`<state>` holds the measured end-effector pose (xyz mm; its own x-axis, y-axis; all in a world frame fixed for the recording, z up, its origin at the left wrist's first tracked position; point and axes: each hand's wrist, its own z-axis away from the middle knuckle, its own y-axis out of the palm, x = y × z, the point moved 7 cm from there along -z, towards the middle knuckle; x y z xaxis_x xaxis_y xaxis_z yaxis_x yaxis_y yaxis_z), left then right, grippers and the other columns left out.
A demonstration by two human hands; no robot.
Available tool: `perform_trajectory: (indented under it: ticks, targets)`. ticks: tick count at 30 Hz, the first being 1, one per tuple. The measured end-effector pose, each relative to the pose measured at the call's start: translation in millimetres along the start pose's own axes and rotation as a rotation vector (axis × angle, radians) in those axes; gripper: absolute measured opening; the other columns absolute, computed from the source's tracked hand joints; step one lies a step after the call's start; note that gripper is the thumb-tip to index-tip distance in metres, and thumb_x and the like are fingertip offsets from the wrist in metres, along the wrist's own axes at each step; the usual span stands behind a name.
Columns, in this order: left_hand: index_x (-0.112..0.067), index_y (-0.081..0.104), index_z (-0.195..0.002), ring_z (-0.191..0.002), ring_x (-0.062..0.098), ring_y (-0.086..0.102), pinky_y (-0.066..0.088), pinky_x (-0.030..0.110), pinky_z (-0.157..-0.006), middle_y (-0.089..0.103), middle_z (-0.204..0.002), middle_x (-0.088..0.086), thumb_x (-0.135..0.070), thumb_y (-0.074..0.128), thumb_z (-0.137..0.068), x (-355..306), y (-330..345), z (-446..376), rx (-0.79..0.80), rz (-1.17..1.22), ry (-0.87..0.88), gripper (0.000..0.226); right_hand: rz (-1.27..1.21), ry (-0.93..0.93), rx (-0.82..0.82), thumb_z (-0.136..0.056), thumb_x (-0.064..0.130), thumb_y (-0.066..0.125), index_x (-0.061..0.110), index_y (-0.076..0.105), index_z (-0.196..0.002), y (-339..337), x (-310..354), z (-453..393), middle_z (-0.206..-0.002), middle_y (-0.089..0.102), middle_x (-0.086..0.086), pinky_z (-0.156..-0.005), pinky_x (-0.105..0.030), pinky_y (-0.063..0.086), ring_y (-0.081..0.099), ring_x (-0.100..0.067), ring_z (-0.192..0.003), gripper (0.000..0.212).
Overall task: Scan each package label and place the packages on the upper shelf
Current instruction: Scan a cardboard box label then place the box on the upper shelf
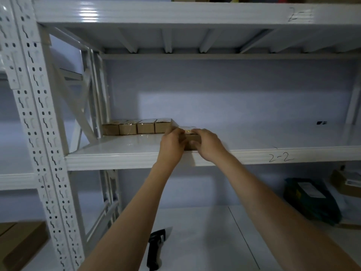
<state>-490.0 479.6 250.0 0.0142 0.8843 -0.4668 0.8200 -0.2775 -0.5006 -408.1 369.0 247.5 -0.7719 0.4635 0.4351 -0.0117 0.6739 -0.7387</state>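
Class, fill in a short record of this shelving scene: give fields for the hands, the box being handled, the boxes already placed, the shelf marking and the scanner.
hands: left hand and right hand both grip one box
held box: cardboard, near shelf front edge
placed boxes: four in a row, back left
shelf: marked 2-2
scanner: black, lying on lower surface

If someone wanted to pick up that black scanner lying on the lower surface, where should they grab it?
Probably by the handle of the scanner, the long narrow end that points toward the person. It lies flat on the white surface with nothing beside it, so coming from above and the near side, with the fingers wrapped round the handle, looks easiest.
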Motion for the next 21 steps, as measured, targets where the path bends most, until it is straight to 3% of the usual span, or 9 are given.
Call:
perform_trajectory:
  ticks: [2, 4, 7, 9, 14, 17, 21]
  targets:
    - [-0.004, 0.066, -0.114, -0.095, 0.031, 0.062, 0.044, 0.027, -0.077, 0.061, -0.117, 0.012, -0.007, 0.058, -0.09, 1, 12, -11, 0.038, -0.096, 0.014, 0.026, 0.129, 0.003, 0.093, -0.103, 0.027, 0.052, 0.019, 0.032, -0.156, 5, -5, -10, -0.164, 0.023, -0.012, -0.113, -0.044, 0.037, 0.04, -0.036, -0.141, 0.057]
    - [-0.006, 0.065, -0.116, -0.099, 0.035, 0.061, 0.046, 0.034, -0.079, 0.064, -0.116, 0.014, -0.007, 0.052, -0.091, 0, 23, -17, 0.091, -0.206, 0.027, 0.028, 0.211, -0.028, 0.122, -0.103, 0.023, 0.049, 0.017, 0.021, -0.159, 8, -6, -18, -0.167, 0.014, -0.009, -0.116, -0.047, 0.034, 0.037, -0.036, -0.142, 0.063]
    - [-0.009, 0.049, -0.135, -0.108, 0.038, 0.056, 0.048, 0.04, -0.086, 0.063, -0.119, 0.016, -0.008, 0.052, -0.09, -1, 38, -18, 0.153, -0.314, 0.046, 0.045, 0.283, -0.083, 0.072, -0.099, 0.012, 0.05, 0.01, 0.035, -0.152, 9, -7, -25, -0.156, 0.039, -0.01, -0.112, -0.046, 0.038, 0.05, -0.035, -0.13, 0.055]
    - [-0.008, 0.043, -0.134, -0.112, 0.04, 0.052, 0.049, 0.046, -0.087, 0.062, -0.12, 0.017, -0.013, 0.052, -0.09, 0, 46, -20, 0.179, -0.352, 0.023, 0.045, 0.313, -0.075, 0.085, -0.097, 0.009, 0.049, 0.008, 0.042, -0.147, 12, -11, -33, -0.149, 0.046, -0.01, -0.112, -0.047, 0.039, 0.054, -0.034, -0.125, 0.05]
    - [-0.014, 0.047, -0.138, -0.133, 0.036, 0.036, 0.034, 0.058, -0.102, 0.039, -0.152, 0.005, -0.014, 0.047, -0.09, 10, 51, -44, 0.269, -0.627, -0.009, 0.048, 0.339, -0.021, 0.21, -0.098, 0.01, 0.047, 0.009, 0.041, -0.147, 22, -15, -63, -0.144, 0.05, -0.012, -0.106, -0.045, 0.045, 0.057, -0.032, -0.121, 0.049]
    - [-0.017, 0.048, -0.137, -0.133, 0.035, 0.037, 0.029, 0.06, -0.105, 0.05, -0.141, 0.006, -0.011, 0.044, -0.091, 20, 58, -57, 0.335, -0.704, -0.042, 0.046, 0.358, 0.036, 0.274, -0.099, 0.012, 0.047, 0.009, 0.036, -0.15, 29, -18, -80, -0.143, 0.05, -0.013, -0.097, -0.037, 0.048, 0.056, -0.03, -0.12, 0.053]
    - [-0.016, 0.037, -0.145, -0.136, 0.034, 0.038, 0.026, 0.06, -0.108, 0.047, -0.143, 0.009, -0.011, 0.042, -0.094, 35, 66, -72, 0.438, -0.732, -0.134, 0.051, 0.388, 0.08, 0.37, -0.099, 0.013, 0.049, 0.01, 0.024, -0.157, 42, -18, -104, -0.146, 0.048, -0.016, -0.081, -0.032, 0.042, 0.056, -0.031, -0.121, 0.063]
